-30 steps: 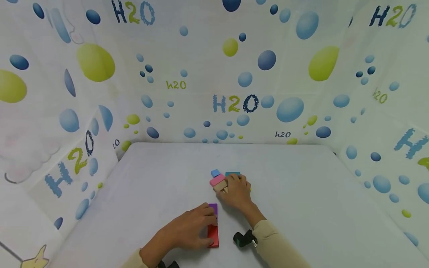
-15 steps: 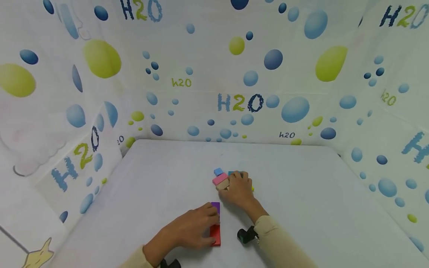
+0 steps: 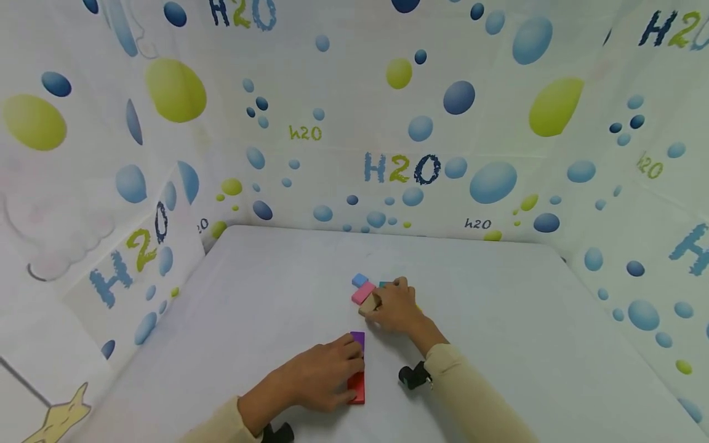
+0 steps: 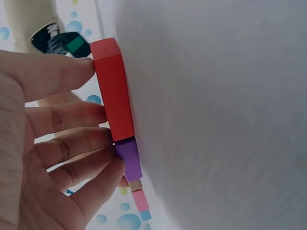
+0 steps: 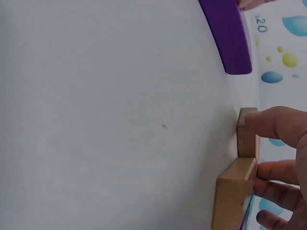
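A red block (image 4: 115, 96) and a purple block (image 4: 128, 160) lie end to end on the white table. In the left wrist view my left hand (image 3: 321, 375) rests its thumb on the red block, its fairly straight fingers along both blocks. Farther off, my right hand (image 3: 399, 307) is at a cluster of blocks. It pinches a tan wooden block (image 5: 247, 136) between thumb and fingers, with a second wooden block (image 5: 232, 196) against its end. A pink block (image 3: 363, 293) touches the tan one, and a blue block (image 3: 360, 280) lies just beyond.
A teal block (image 3: 384, 284) and a yellow piece (image 3: 418, 309) are mostly hidden by the right hand. The white table (image 3: 266, 295) ends at patterned sheets (image 3: 332, 74) on the back and sides. Black wrist cameras (image 3: 412, 375) hang below the sleeves.
The right hand has shifted slightly, and the tan and pink blocks have turned a little with it. The left hand stays on the red and purple blocks. The head view has shifted slightly.
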A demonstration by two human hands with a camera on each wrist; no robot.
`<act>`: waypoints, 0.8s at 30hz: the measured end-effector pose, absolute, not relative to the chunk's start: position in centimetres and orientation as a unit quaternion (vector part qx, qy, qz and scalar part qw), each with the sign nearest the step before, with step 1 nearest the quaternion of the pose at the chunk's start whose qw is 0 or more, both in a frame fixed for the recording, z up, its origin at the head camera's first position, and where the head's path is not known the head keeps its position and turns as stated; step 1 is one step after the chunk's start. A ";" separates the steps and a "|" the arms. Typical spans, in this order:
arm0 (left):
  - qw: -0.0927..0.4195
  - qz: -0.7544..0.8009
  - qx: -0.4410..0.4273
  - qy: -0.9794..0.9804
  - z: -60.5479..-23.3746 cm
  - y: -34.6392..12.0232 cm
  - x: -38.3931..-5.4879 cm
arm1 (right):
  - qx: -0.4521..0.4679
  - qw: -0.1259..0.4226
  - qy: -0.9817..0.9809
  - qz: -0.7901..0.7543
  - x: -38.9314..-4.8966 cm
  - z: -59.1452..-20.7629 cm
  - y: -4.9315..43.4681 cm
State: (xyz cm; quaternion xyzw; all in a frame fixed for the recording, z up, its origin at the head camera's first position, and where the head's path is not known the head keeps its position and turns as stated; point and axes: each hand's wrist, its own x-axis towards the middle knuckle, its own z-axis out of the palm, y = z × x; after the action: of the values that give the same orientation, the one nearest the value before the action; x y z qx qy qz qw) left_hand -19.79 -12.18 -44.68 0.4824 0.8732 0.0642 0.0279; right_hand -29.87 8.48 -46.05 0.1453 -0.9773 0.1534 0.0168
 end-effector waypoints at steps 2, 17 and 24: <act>0.028 0.058 0.483 0.873 -44.7 -12.2 -19.7 | 0.148 0.001 -0.977 0.152 -30.1 -45.8 8.6; 0.030 0.048 0.491 0.869 -44.9 -12.5 -19.4 | 0.198 -0.042 -0.968 0.146 -30.8 -45.4 8.5; 0.028 0.043 0.497 0.866 -44.9 -12.6 -19.5 | 0.213 -0.047 -0.966 0.136 -30.7 -45.2 8.2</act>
State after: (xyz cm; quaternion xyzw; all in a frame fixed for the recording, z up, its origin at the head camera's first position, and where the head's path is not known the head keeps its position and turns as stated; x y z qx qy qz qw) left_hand -19.51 -12.56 -44.90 0.4968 0.8663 0.0434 0.0284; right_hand -30.66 8.18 -45.19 0.2125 -0.9665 0.1363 -0.0471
